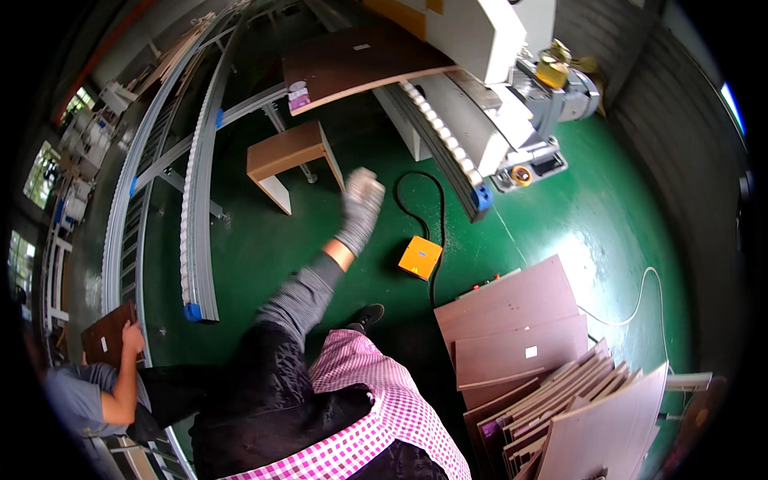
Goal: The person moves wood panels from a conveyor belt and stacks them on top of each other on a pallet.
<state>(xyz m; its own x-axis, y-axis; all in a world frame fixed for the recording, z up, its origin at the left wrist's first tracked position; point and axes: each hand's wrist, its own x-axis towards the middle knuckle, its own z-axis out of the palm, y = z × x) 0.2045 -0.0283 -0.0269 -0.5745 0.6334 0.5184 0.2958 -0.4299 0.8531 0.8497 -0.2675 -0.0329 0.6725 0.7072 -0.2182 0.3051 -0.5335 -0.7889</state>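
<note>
1. Your gloved left hand [362, 202], motion-blurred, hangs mid-frame near the stool [290, 149]; you cannot tell whether it is released or clenched. Your right hand is out of view.
2. The board [364, 62] lies flat at upper centre over the rollers [436, 124], probably so they carry its weight.
3. It looks dark brown, pale-edged, white-labelled.
4. Panels [508, 308] lean at lower right, likely for reach.

Woodworking workshop; roller rails [196, 224], machine [478, 50], stacked boards [512, 342]
</note>
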